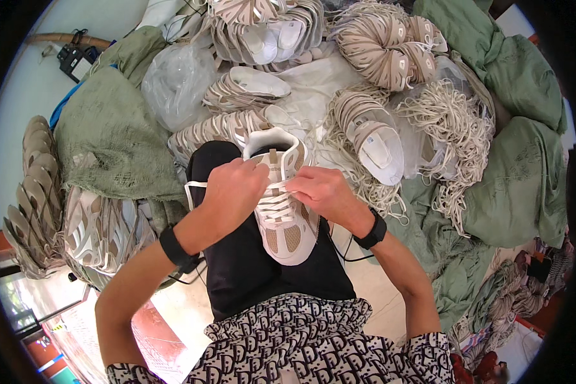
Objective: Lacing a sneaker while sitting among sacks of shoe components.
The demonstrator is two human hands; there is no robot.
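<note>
A white and beige sneaker upper [290, 246] lies across my lap, its toe toward me and its collar pointing away. A cream shoelace [275, 210] crosses in several rows over its tongue. My left hand [235, 192] is closed at the left eyelet edge, with a loose length of lace sticking out to its left. On the opposite side, my right hand [326, 195] pinches the lace between thumb and fingers, close to the upper eyelets. The lace tips are hard to make out, and my left fingertips are partly hidden behind the hand.
Stacked shoe uppers [249, 89] lie ahead, with tied bundles [387, 48] farther back. A tangle of cream laces [448, 121] hangs over a plastic bag at the right. Green sacks [118, 134] flank both sides. More uppers [102, 224] stand at the left.
</note>
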